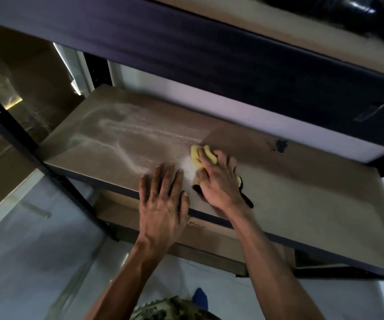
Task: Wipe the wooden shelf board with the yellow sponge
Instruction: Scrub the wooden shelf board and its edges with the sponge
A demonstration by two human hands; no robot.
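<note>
The wooden shelf board [302, 195] runs from upper left to lower right in a dark metal rack. Pale dust streaks [117, 132] cover its left half; the right half looks darker. My right hand [221, 183] presses the yellow sponge [198, 155] onto the board near its middle; only the sponge's far edge shows past my fingers, and a black part sticks out under my wrist. My left hand [163, 199] lies flat on the board's front edge, fingers spread, just left of the sponge, holding nothing.
An upper shelf with a dark beam [209, 54] hangs low over the board. A black ink-like stain [280, 145] marks the board's far right. A cardboard box [198, 236] sits on the shelf below. A black upright post [36, 158] stands at left over a pale floor.
</note>
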